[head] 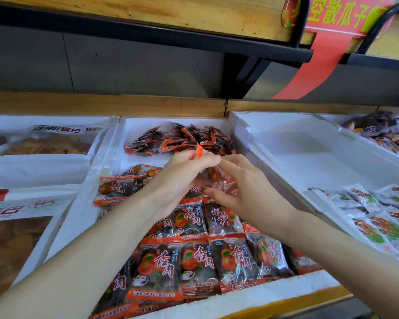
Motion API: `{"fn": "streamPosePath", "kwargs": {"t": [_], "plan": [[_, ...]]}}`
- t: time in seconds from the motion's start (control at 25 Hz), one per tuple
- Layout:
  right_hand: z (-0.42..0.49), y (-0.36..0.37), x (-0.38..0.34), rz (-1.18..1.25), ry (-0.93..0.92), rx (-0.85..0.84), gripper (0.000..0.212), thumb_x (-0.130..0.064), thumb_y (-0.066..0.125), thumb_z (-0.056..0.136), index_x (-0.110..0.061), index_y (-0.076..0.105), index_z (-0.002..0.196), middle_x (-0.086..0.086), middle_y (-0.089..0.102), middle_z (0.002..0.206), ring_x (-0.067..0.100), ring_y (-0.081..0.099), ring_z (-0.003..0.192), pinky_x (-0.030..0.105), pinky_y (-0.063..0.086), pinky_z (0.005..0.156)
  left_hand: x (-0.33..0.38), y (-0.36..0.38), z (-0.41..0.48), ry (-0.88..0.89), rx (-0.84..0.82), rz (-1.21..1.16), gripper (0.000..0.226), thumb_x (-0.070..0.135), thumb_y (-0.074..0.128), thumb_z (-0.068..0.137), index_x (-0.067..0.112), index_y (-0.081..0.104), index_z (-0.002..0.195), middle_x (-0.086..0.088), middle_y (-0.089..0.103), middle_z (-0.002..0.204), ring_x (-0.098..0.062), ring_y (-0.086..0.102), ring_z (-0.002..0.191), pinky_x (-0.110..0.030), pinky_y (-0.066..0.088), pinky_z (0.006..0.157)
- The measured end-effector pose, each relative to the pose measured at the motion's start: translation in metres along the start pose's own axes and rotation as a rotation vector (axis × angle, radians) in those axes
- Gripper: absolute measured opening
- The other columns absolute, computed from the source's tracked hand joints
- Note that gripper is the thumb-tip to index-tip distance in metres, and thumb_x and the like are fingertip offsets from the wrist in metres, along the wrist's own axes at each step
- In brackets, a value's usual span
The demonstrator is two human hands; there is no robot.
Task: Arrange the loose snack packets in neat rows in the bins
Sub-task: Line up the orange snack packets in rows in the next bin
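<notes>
Step in hand: squaring a batch. The left hand [182, 180] grips several orange-and-black plastic snack packets [211, 174] above the white foam bin [263, 293]; the right hand [242, 194] apparently pinches their edge. Next: lay them behind the finished rows [205, 261]. The loose pile [180, 141] at the back limits the room.

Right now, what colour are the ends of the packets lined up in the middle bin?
Orange-red, on the packets with dark fruit showing through; the head view shows it.
</notes>
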State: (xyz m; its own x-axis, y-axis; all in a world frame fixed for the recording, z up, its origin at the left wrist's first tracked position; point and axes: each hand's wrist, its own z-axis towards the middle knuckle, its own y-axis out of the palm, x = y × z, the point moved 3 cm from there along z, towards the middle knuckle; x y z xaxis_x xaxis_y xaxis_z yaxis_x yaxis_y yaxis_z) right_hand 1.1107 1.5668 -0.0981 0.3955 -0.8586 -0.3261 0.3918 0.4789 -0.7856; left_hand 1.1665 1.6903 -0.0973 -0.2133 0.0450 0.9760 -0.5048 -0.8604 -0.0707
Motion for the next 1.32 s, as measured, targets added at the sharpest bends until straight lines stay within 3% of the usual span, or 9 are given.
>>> {"fn": "streamPosePath", "kwargs": {"t": [0.28,0.44,0.52,0.64,0.84,0.96,1.08,1.24,1.32], "plan": [[0.003,-0.015,0.017,0.502,0.35,0.155,0.043,-0.025,0.065,0.086,-0.025,0.047,0.124,-0.018,0.054,0.111,-0.009,0.056,0.087,0.005,0.048,0.069,-0.006,-0.003,0.001,-0.041,0.211,0.017,0.029,0.001,0.066,0.086,0.026,0.072,0.099,-0.011,0.072,0.102,-0.03,0.065,0.106,-0.043,0.048,0.102],[0.005,-0.016,0.023,0.536,0.4,0.239,0.042,-0.031,0.064,0.086,-0.021,0.049,0.123,-0.01,0.059,0.11,0.0,0.058,0.095,0.015,0.05,0.08,-0.002,-0.003,0.002,0.027,0.233,-0.072,0.027,0.003,0.069,0.085,0.017,0.067,0.108,-0.007,0.072,0.106,-0.023,0.067,0.104,-0.044,0.048,0.102],[0.005,-0.008,0.023,0.815,0.484,0.161,0.034,-0.027,0.063,0.088,-0.012,0.057,0.118,0.003,0.069,0.102,0.011,0.065,0.087,0.028,0.055,0.083,-0.002,-0.003,0.002,0.048,0.261,-0.121,0.027,0.005,0.069,0.086,0.011,0.063,0.112,-0.008,0.072,0.104,-0.022,0.068,0.099,-0.044,0.05,0.1],[0.002,0.002,0.019,1.027,0.523,0.014,0.025,-0.023,0.059,0.091,-0.006,0.065,0.108,0.001,0.072,0.08,0.007,0.065,0.071,0.028,0.054,0.081,-0.002,-0.004,0.001,0.082,0.248,-0.109,0.027,0.008,0.068,0.088,0.019,0.06,0.111,-0.004,0.069,0.111,-0.021,0.066,0.105,-0.044,0.05,0.1],[0.0,-0.023,0.024,0.696,0.314,0.067,0.024,-0.016,0.072,0.076,-0.009,0.066,0.098,0.006,0.073,0.079,0.02,0.071,0.071,0.03,0.058,0.065,0.003,0.003,-0.003,0.217,0.117,0.249,0.027,0.011,0.075,0.082,0.024,0.067,0.105,0.009,0.07,0.104,0.001,0.066,0.096,-0.014,0.051,0.085],[-0.002,-0.031,0.024,0.536,0.254,-0.083,0.025,-0.015,0.072,0.077,-0.015,0.064,0.1,0.005,0.07,0.077,0.019,0.071,0.07,0.025,0.056,0.062,-0.001,0.009,-0.003,0.252,0.075,0.293,0.034,0.012,0.078,0.079,0.025,0.063,0.107,0.007,0.072,0.1,-0.003,0.068,0.09,-0.015,0.053,0.083],[-0.003,-0.031,0.03,0.305,0.272,-0.178,0.022,-0.016,0.066,0.086,-0.021,0.056,0.105,0.005,0.065,0.088,0.021,0.069,0.076,0.036,0.057,0.072,-0.006,0.014,-0.002,0.273,0.061,0.437,0.034,0.018,0.072,0.085,0.033,0.054,0.109,0.015,0.063,0.102,-0.005,0.063,0.091,-0.02,0.052,0.081],[0.003,-0.056,0.054,0.132,0.468,-0.062,0.014,-0.01,0.057,0.09,-0.013,0.044,0.095,0.006,0.063,0.09,0.011,0.062,0.071,0.023,0.053,0.069,-0.024,0.022,-0.003,0.242,-0.164,0.804,0.042,0.032,0.056,0.097,0.03,0.047,0.137,0.015,0.05,0.132,0.0,0.047,0.118,-0.019,0.037,0.102],[0.002,-0.069,0.073,0.128,0.562,0.008,0.007,-0.006,0.054,0.09,-0.007,0.049,0.094,0.011,0.063,0.092,0.018,0.062,0.073,0.033,0.053,0.073,-0.034,0.028,-0.004,0.229,-0.32,0.981,0.042,0.035,0.049,0.1,0.028,0.046,0.142,0.012,0.045,0.141,-0.001,0.037,0.13,-0.023,0.026,0.111]]}}
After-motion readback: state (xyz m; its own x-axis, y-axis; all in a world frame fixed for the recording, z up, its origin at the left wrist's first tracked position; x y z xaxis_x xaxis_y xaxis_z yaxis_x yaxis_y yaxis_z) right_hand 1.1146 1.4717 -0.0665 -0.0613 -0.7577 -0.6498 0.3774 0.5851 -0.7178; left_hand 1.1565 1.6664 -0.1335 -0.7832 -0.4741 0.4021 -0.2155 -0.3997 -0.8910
